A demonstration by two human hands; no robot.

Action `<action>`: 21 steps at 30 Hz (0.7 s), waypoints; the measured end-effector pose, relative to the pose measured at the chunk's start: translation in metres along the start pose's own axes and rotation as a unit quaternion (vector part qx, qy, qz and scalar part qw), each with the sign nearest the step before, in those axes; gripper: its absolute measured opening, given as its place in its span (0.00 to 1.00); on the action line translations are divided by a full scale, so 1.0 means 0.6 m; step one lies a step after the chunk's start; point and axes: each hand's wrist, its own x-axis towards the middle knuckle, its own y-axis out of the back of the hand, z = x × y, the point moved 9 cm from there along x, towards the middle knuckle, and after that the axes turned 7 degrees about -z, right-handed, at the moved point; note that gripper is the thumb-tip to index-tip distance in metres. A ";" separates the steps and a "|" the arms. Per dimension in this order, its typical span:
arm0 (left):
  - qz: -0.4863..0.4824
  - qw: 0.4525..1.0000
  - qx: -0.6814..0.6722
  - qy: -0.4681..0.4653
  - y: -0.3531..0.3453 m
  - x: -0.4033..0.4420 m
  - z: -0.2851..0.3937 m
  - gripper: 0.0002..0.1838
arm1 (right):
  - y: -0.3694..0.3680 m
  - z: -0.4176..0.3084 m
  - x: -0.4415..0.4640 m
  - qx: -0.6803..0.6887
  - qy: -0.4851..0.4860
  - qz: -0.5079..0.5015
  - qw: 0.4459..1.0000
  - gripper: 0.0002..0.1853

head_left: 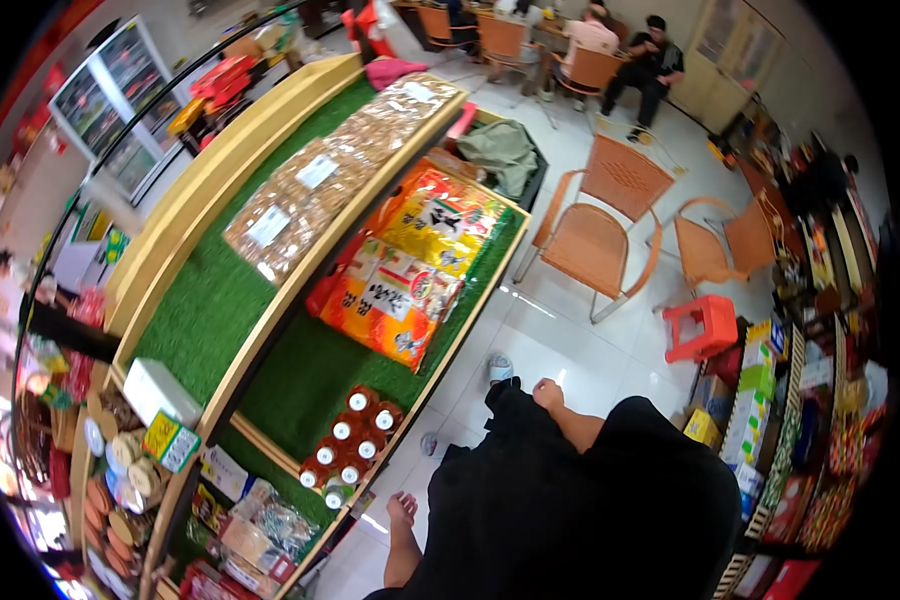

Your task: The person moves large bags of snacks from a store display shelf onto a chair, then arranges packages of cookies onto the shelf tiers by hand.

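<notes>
My left hand (402, 508) hangs low beside the display stand, its fingers apart and nothing in them. It is nearest to the group of bottles (342, 430) with white caps and reddish-brown contents on the green mat. My right hand (547, 392) hangs in front of my dark clothing over the tiled floor; its fingers look curled, and whether anything is in them cannot be made out. Orange and yellow printed bags (395, 300) lie on the lower shelf, and clear packs of brown goods (315, 180) lie on the upper one.
Brown chairs (590, 240) and a red stool (700, 328) stand ahead on the right. People sit at the back, one in black (655, 65). Shelves of boxes (755, 400) run along the right. A glass-door fridge (115, 100) stands at upper left.
</notes>
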 end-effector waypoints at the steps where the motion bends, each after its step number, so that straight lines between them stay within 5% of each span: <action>1: 0.026 1.000 0.013 0.003 0.006 0.000 0.012 0.20 | 0.001 -0.025 -0.006 -0.034 0.014 0.010 0.999 0.09; 3: 0.075 0.996 0.039 0.011 0.006 -0.052 0.002 0.19 | 0.005 0.028 -0.030 -0.062 -0.003 -0.010 0.998 0.08; 11: -0.003 0.989 0.144 0.034 -0.197 0.039 0.045 0.13 | 0.099 0.132 0.120 0.091 -0.138 0.044 0.985 0.08; 15: -0.099 0.969 0.217 0.059 -0.339 0.118 0.084 0.11 | 0.173 0.241 0.180 0.223 -0.152 0.171 0.948 0.09; 18: -0.235 0.936 0.212 0.150 -0.482 0.187 0.131 0.11 | 0.188 0.305 0.217 0.336 -0.232 0.146 0.901 0.09; 21: -0.043 0.948 0.288 -0.130 -0.583 0.159 0.269 0.14 | 0.226 0.343 0.211 0.339 -0.263 0.148 0.891 0.10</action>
